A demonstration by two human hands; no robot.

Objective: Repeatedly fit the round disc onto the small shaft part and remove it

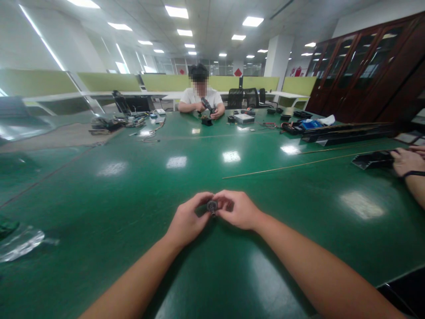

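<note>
Between my two hands is a small dark metal part (212, 206), round and toothed like a gear, with a short shaft pointing toward me. My left hand (190, 219) grips it from the left, thumb below and fingers above. From the other side, my right hand (237, 210) pinches it with thumb and fingertips. Both hands are just over the green table (139, 248) in front of me. The far side of the part is hidden by my fingers.
Across the table a person (202, 99) holds a power drill (206, 105). At the right, another person's hands (410, 161) hold a black channel (373, 159). A thin brass-coloured rod (265, 171) lies ahead. Plastic wrap (23, 243) is at the left, electronic parts (133, 119) farther back.
</note>
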